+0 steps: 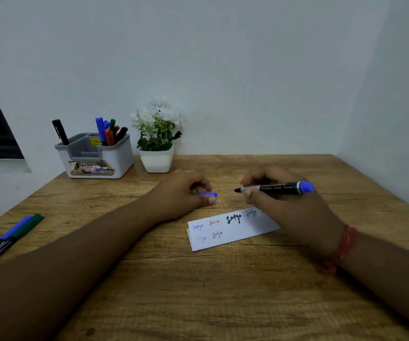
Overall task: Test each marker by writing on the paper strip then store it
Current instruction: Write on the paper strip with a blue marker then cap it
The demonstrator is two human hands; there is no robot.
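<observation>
wooden table (198, 291) | left hand (181, 193) pinches blue cap (208, 194) | right hand (284, 205) grips uncapped blue-ended marker (274, 188) | step: uncapped, untested | next: lower tip onto white paper strip (233, 232)

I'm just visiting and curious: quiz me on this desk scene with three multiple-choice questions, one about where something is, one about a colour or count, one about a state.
1. Where do the two loose markers lie?
A. at the table's left edge
B. on the paper strip
C. in the flower pot

2. What colour is the end cap of the marker in the right hand?
A. red
B. blue
C. green

3. What state is that marker in?
A. capped
B. uncapped, tip bare
C. stored in the organizer

Answers:
1. A: a blue-capped and a green-capped marker lie side by side near the left edge of the table, far from the paper strip.
2. B: the blunt end pointing right is bright blue.
3. B: its dark tip shows, and the left hand grips a small blue piece, apparently the cap.
</observation>
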